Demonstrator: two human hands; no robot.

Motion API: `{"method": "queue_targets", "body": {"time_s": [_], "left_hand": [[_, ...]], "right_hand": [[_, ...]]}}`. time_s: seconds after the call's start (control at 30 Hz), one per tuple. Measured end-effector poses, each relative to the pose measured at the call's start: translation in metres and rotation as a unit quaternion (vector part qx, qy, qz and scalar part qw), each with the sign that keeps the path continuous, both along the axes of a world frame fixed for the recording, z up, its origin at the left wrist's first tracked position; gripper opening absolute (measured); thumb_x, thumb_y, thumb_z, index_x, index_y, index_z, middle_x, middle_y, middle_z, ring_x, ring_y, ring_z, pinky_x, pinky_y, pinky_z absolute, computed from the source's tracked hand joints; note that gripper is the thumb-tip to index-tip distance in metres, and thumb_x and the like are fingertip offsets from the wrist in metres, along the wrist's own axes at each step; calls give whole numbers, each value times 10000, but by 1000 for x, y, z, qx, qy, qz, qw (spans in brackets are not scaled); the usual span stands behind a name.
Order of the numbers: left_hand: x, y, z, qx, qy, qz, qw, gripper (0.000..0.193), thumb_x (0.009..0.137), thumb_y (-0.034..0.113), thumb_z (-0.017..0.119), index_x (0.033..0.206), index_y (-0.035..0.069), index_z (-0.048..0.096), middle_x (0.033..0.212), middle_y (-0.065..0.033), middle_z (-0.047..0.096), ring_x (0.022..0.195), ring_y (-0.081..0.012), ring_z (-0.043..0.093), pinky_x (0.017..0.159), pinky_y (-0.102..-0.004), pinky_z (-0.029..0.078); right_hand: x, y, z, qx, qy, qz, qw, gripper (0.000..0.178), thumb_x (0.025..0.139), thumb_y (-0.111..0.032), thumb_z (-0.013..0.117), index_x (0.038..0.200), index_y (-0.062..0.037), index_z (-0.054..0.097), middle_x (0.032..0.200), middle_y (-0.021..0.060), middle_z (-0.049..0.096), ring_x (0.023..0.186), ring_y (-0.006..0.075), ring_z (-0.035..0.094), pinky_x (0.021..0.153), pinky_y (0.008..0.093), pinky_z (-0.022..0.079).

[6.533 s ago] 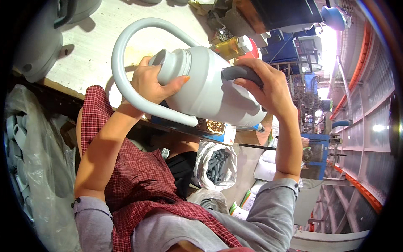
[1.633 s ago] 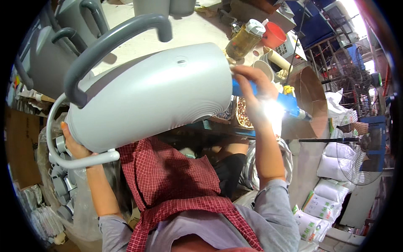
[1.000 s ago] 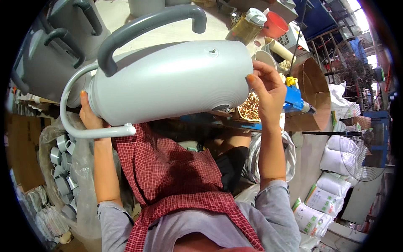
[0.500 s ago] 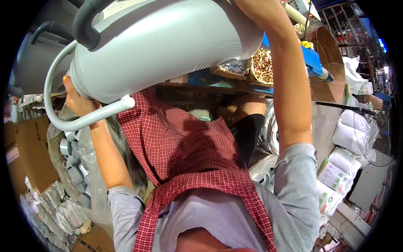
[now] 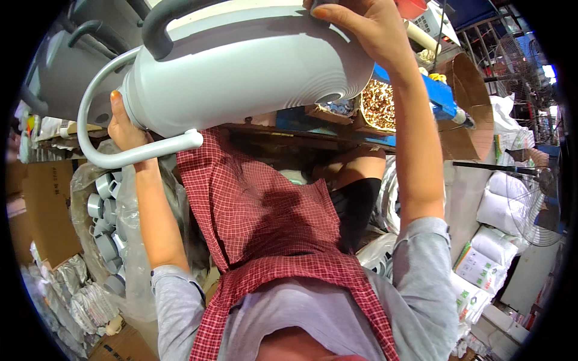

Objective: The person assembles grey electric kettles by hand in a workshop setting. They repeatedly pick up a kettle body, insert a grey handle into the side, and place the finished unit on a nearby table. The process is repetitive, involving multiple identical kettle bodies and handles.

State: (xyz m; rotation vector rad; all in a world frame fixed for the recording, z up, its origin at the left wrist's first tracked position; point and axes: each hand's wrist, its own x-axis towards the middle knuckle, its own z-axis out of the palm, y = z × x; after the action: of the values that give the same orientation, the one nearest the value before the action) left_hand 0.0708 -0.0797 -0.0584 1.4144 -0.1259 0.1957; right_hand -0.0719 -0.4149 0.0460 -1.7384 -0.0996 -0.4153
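Head view: two hands on one grey watering can

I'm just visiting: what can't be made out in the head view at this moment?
In the head view:
- Dark handle: its arch is cut off by the top edge.
- Right hand: partly cut off by the top edge, so its full grip is unclear.
- Left hand: most fingers are hidden behind the grey can.
- Copper-coloured pieces: too small to tell their exact shape.
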Motion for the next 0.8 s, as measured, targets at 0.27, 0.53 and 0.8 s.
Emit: {"method": "queue_targets", "body": {"time_s": [0.27,0.53,0.8], "left_hand": [[-7,-4,-4,-20,27,43,999,483,948,404,551,963,-65,669,882,-107,684,755,-157,642,693,-274,512],[-16,-8,-1,-20,15,27,999,502,957,416,527,948,-65,670,852,-106,684,752,-148,639,709,-269,508],[-21,3,0,-21,24,20,999,526,968,426,496,1021,-79,632,967,-131,674,834,-172,643,750,-297,517]], "right_hand": [[-9,18,6,-117,4,-114,987,350,827,-26,666,1163,45,600,1009,62,673,887,94,617,802,234,508],[-17,29,14,-261,24,-200,944,334,797,-72,683,1125,-23,642,949,70,707,861,105,645,792,254,498],[-13,24,-8,-247,-67,-200,946,322,785,-93,692,1096,-22,646,909,113,712,819,157,671,752,275,502]]}}
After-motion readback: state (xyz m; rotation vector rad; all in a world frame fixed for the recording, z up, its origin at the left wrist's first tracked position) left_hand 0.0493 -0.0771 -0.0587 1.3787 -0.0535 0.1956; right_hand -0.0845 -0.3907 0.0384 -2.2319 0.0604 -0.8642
